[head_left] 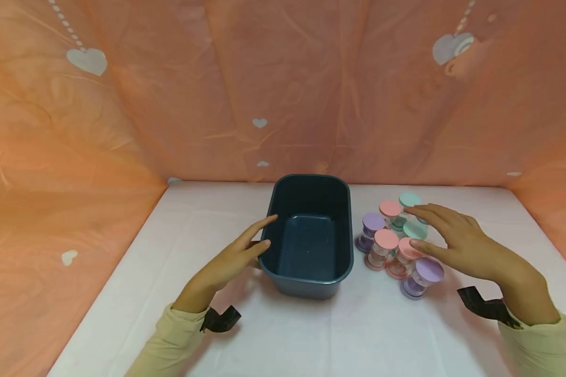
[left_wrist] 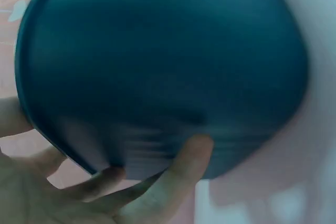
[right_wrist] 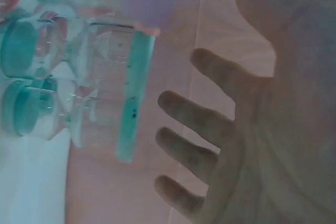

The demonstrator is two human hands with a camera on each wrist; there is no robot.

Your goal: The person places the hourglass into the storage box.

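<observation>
A dark blue plastic bin (head_left: 308,283) stands on the white-covered table. My left hand (head_left: 233,262) is at its left side, fingers extended, with thumb and index fingertips at the rim. In the left wrist view, other fingers (left_wrist: 191,156) lie along the bin's outer wall (left_wrist: 168,66). Right of the bin stands a cluster of small hourglasses with pink (head_left: 385,239), purple (head_left: 429,269) and teal (head_left: 415,229) caps. My right hand (head_left: 462,243) hovers over their right side, fingers spread and nothing held. From the right wrist, teal-capped hourglasses (right_wrist: 97,56) show beside the fingertips.
An orange-pink cloth (head_left: 283,94) printed with white hearts hangs behind the table and along both sides. The white table cover (head_left: 283,340) extends in front of the bin. Black straps (head_left: 221,319) show at both wrists.
</observation>
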